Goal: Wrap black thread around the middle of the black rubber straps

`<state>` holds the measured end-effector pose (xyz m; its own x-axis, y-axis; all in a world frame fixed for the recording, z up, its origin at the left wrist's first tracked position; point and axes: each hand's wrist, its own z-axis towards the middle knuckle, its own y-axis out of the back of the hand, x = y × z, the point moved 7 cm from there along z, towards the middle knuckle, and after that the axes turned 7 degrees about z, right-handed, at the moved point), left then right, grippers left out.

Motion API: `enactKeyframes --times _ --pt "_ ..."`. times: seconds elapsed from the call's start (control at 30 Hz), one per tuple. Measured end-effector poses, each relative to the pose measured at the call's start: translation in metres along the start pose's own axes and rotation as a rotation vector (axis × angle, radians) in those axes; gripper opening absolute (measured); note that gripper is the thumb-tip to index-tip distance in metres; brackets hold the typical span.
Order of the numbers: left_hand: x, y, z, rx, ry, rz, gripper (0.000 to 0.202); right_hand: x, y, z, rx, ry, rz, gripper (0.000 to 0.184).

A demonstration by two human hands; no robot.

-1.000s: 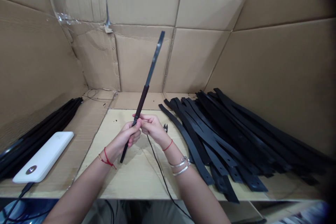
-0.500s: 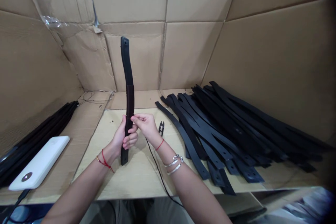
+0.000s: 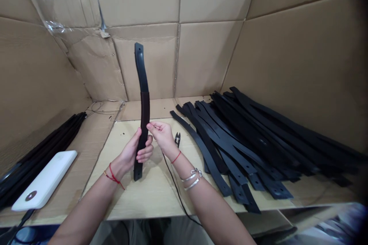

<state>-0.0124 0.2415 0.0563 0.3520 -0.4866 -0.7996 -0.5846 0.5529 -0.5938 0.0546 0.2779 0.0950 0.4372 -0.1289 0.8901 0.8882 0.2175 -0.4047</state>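
My left hand (image 3: 135, 152) is wrapped round the lower part of a long black strap (image 3: 142, 95) that stands almost upright, its flat face towards me and a hole at each end. A dark brown sleeve covers the strap's middle. My right hand (image 3: 161, 134) pinches at the strap's right edge just above my left fingers; a thin thread seems to be between its fingertips, too fine to be sure. A small pair of black thread snips (image 3: 177, 138) lies on the board just right of my right hand.
A big pile of black straps (image 3: 247, 141) lies on the right of the plywood board (image 3: 149, 195). A bundle of black strips (image 3: 43, 149) and a white power bank (image 3: 43, 180) lie at the left. Cardboard walls (image 3: 201, 57) enclose the bench. A black cable (image 3: 172, 180) runs under my right wrist.
The strap has turned from edge-on and leaning right to flat-faced and nearly upright. My left hand has shifted to a full grip round it. My right hand stays pinching at its edge.
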Motion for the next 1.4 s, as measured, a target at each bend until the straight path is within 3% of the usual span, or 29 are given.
enactKeyframes --times 0.13,0.3,0.6,0.73,0.93,1.07,1.17,1.27,1.4 --pt "-0.017 0.011 -0.003 -0.182 -0.136 0.091 0.042 0.001 0.000 0.002 -0.003 0.024 -0.051 0.044" --pt "-0.008 0.009 -0.001 -0.189 -0.036 0.062 0.050 -0.002 -0.004 -0.002 -0.073 -0.020 -0.012 0.044" --pt "0.002 0.004 -0.003 -0.199 0.044 0.124 0.057 0.002 0.002 -0.005 -0.162 0.029 0.053 0.046" --pt "0.000 0.003 -0.003 -0.194 0.038 0.116 0.056 0.004 0.003 -0.002 -0.101 0.025 0.012 0.048" --pt "-0.014 -0.005 -0.008 -0.074 -0.077 -0.010 0.052 0.005 -0.005 -0.001 0.070 -0.010 -0.009 0.052" --pt "-0.012 -0.017 -0.014 0.083 0.005 -0.078 0.052 0.006 -0.004 0.000 0.072 0.019 -0.023 0.063" --pt "-0.010 -0.020 -0.018 0.133 0.034 -0.093 0.054 0.003 -0.007 -0.001 0.131 0.000 -0.009 0.061" --pt "-0.006 -0.020 -0.019 0.162 0.045 -0.098 0.057 -0.004 -0.011 -0.005 0.218 -0.076 0.021 0.059" --pt "0.002 -0.029 -0.023 0.303 0.103 -0.144 0.061 -0.009 -0.020 -0.014 0.351 -0.191 0.112 0.059"
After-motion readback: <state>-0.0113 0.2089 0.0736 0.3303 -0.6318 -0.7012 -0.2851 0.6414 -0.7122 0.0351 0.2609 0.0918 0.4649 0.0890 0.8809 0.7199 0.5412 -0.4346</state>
